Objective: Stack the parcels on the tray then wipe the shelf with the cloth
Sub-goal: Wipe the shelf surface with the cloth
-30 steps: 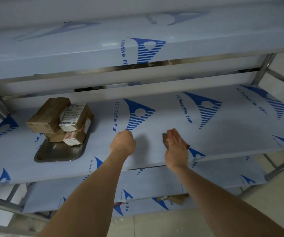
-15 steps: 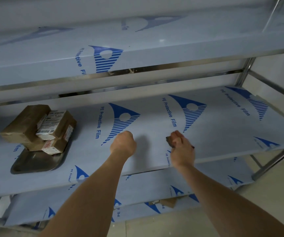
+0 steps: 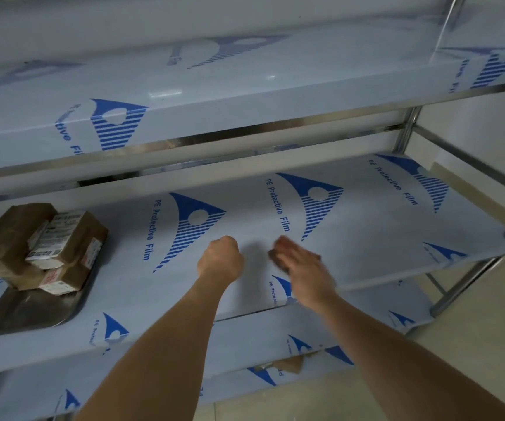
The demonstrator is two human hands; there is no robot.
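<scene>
Sitting at the far left of the middle shelf, a metal tray holds a stack of brown parcels, the labelled ones lying across a larger plain one and crowded toward the tray's back end, so the near part of the tray shows bare metal. The shelf itself is covered in pale film printed with blue triangle marks and the words "PE Protective Film". Toward the middle of the shelf, well apart from the tray, the left hand rests on the film with its fingers curled into a fist and nothing visible in it. Just beside it to the right, the right hand lies flat with fingers stretched out, pressing down on a dark brown cloth, of which only an edge shows under the fingertips; this hand is blurred. Above, an upper shelf wears the same film, and a lower shelf shows beneath the forearms.
</scene>
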